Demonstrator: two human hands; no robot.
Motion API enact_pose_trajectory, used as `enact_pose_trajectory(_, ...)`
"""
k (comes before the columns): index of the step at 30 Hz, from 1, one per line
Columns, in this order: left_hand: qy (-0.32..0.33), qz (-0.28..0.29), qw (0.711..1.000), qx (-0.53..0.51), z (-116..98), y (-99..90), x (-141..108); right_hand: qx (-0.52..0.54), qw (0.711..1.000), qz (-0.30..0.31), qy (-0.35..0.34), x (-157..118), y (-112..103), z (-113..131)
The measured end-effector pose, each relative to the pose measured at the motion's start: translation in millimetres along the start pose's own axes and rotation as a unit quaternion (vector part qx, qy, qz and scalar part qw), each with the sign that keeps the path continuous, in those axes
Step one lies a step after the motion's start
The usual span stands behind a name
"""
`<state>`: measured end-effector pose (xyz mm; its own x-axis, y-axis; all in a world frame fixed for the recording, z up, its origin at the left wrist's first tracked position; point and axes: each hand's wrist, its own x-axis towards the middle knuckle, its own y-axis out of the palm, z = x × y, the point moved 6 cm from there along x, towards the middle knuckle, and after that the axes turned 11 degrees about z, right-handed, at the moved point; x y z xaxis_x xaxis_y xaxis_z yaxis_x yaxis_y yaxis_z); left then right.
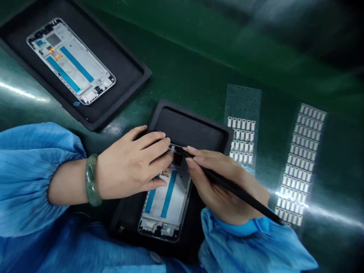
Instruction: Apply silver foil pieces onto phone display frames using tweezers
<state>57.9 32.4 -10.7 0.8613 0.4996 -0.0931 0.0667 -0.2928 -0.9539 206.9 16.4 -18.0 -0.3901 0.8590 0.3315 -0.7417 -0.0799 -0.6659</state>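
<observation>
A phone frame with two blue strips lies in a black tray in front of me. My left hand is laid across its upper left part, fingers stretched and somewhat apart, fingertips on or just over the top end. Between thumb and fingers, my right hand grips a pair of black tweezers. Their tips point left and meet the phone's top area beside my left fingertips. Whether the tips pinch anything is too small to see. My left hand covers the phone's upper left side.
At the upper left, another black tray holds a second phone frame with blue strips. On the green table, to the right, lie a clear sheet of small white stickers and a longer sticker sheet.
</observation>
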Motion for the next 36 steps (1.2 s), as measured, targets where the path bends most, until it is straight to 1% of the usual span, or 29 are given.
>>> enact_pose_trajectory(2,-0.002,0.001,1.000,0.000,0,0.1,0,0.006,1.000,-0.013,0.010,1,-1,0)
enact_pose_trajectory(7,-0.002,0.002,1.000,0.001,0,0.6,1,0.024,0.999,-0.011,0.021,2,-1,-1)
enact_pose_trajectory(14,0.007,-0.022,1.000,-0.012,2,-0.5,0,0.042,0.999,-0.004,0.024,5,-2,0)
enact_pose_trajectory(20,-0.033,-0.073,0.997,-0.018,12,-5.0,10,0.043,0.999,-0.013,0.023,7,-3,2)
enact_pose_trajectory(24,-0.051,-0.097,0.994,-0.001,16,-7.2,18,0.035,0.999,-0.021,0.029,7,-2,3)
enact_pose_trajectory(27,-0.064,-0.103,0.992,0.014,17,-7.2,21,0.024,0.999,-0.030,0.032,8,-3,4)
enact_pose_trajectory(32,-0.072,-0.108,0.991,0.006,18,-7.1,24,0.013,0.999,-0.035,0.022,8,-2,6)
enact_pose_trajectory(36,-0.081,-0.109,0.990,0.030,17,-8.3,29,0.006,0.998,-0.050,0.022,7,-3,6)
